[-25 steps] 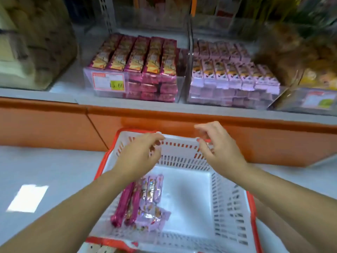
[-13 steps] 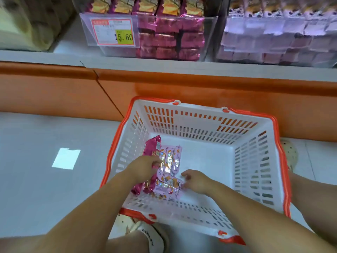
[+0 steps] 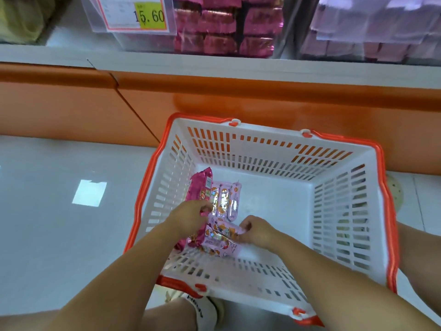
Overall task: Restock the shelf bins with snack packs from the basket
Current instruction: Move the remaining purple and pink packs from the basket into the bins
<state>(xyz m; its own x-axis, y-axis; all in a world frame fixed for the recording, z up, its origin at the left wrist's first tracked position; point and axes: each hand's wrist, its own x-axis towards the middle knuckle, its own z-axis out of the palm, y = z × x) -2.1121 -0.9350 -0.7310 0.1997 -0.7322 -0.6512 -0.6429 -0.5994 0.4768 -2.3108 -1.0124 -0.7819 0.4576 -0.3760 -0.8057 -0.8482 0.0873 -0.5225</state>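
A white basket [image 3: 346,211] with an orange rim stands on the floor below the shelf. Several snack packs lie at its left side: dark pink packs [image 3: 200,187] along the wall and light pink packs [image 3: 226,199] beside them. My left hand [image 3: 188,219] is down among them, fingers curled on the dark pink packs. My right hand [image 3: 256,231] pinches the end of a light pink pack [image 3: 220,235] lying crosswise. On the shelf above, a clear bin of dark pink packs [image 3: 222,27] sits left of a clear bin of light pink packs [image 3: 372,32].
The shelf's orange base panel [image 3: 71,103] runs behind the basket. A price tag reading 15.60 [image 3: 136,13] hangs on the left bin. My shoe [image 3: 202,309] is at the basket's near edge. Pale floor tiles [image 3: 59,223] lie to the left.
Both hands dropped from above the basket's far rim into the basket and closed on the packs. The view tilted down toward the basket.
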